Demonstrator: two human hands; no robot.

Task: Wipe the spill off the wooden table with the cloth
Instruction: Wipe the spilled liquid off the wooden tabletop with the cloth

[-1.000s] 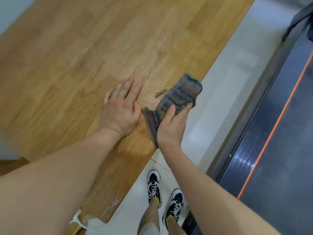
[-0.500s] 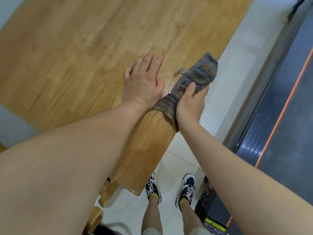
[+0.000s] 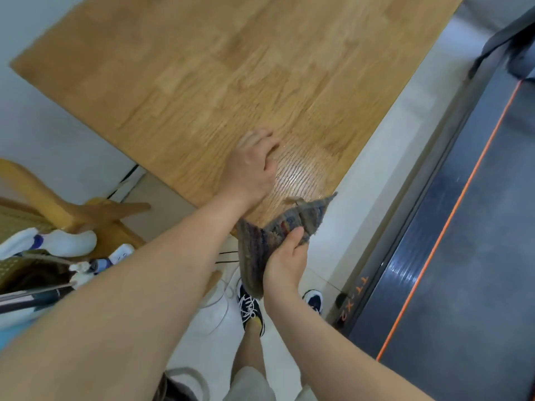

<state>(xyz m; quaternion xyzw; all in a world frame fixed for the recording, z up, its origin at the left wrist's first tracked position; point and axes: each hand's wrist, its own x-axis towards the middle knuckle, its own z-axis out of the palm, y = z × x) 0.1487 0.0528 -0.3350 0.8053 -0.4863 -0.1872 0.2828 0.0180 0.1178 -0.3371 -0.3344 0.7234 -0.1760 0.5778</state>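
This looks like a room in a home. A wooden tabletop [image 3: 231, 68] of jointed oak-coloured blocks stands over a pale tiled floor [image 3: 362, 198]. At the near left a curved wooden chair [image 3: 43, 198] sits beside clutter: white and blue items that may be shoes or socks [image 3: 58, 241], too blurred to tell, and a woven basket [image 3: 17, 224]. On the right lies a dark treadmill [image 3: 463, 256] with an orange stripe [image 3: 451, 212] along its belt edge and orange lettering on its frame. Cables [image 3: 223, 256] trail across the floor under the table's near corner. The person standing here wears dark sneakers [image 3: 252, 308] with white laces.
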